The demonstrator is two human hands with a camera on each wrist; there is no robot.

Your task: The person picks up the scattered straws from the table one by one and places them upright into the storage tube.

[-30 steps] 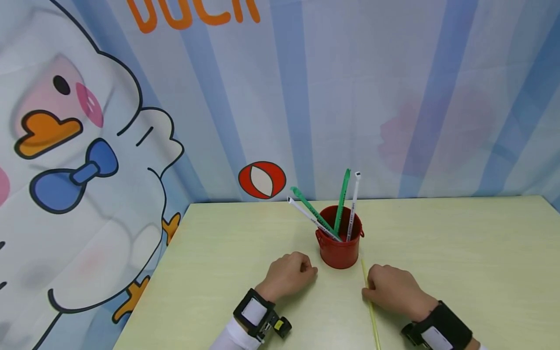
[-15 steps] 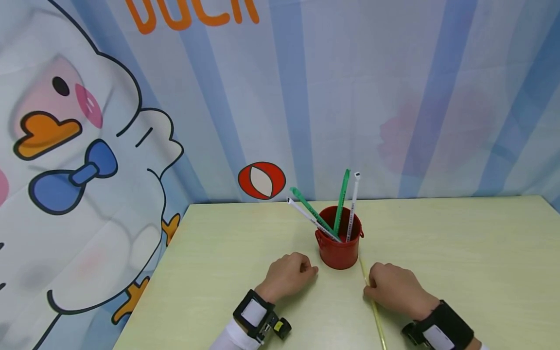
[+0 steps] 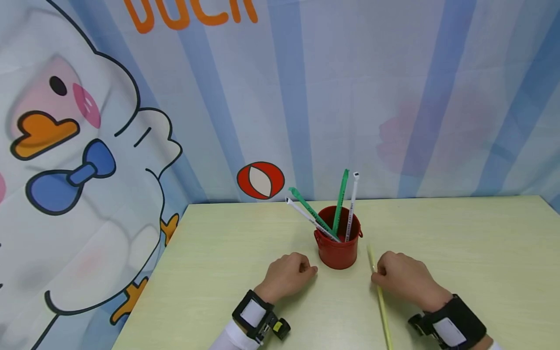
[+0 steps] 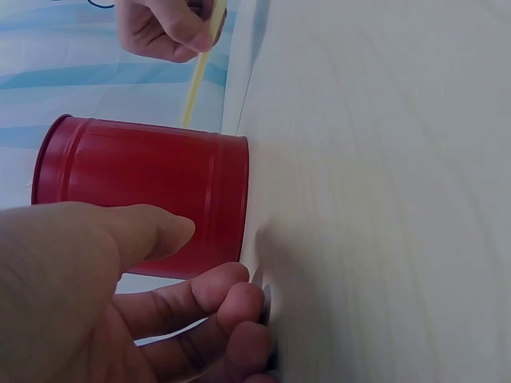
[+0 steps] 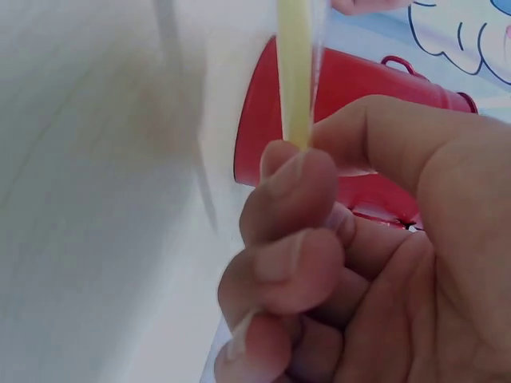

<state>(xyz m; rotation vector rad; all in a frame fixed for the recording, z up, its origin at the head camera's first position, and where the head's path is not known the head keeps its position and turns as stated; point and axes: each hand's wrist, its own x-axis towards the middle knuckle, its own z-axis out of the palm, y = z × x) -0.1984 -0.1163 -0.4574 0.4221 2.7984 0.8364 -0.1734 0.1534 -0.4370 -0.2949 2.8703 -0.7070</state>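
In the head view my right hand [image 3: 407, 279] pinches a long, thin yellow stick [image 3: 382, 311], straw-like, between thumb and fingers. Up close in the right wrist view, the yellow stick [image 5: 295, 72] has a translucent edge, and the fingertips [image 5: 299, 183] curl against it. A small red bucket [image 3: 338, 253] stands upright between and just beyond the two hands. My left hand [image 3: 286, 276] rests on the table left of the bucket, its fingers loosely curled. Nothing is between thumb and fingers in the left wrist view, where the red bucket [image 4: 152, 167] fills the space behind the thumb.
Two green sticks [image 3: 341, 199] and two white sticks [image 3: 352, 206], with small dark print, lean inside the bucket. The pale wooden table [image 3: 472, 243] ends at a striped blue cloth backdrop [image 3: 350, 97] with a printed duck. Each wrist wears a black camera strap [image 3: 253, 311].
My right hand has shifted right and slightly away from me, taking the yellow stick with it, away from the bucket's base. The left hand has stayed still.
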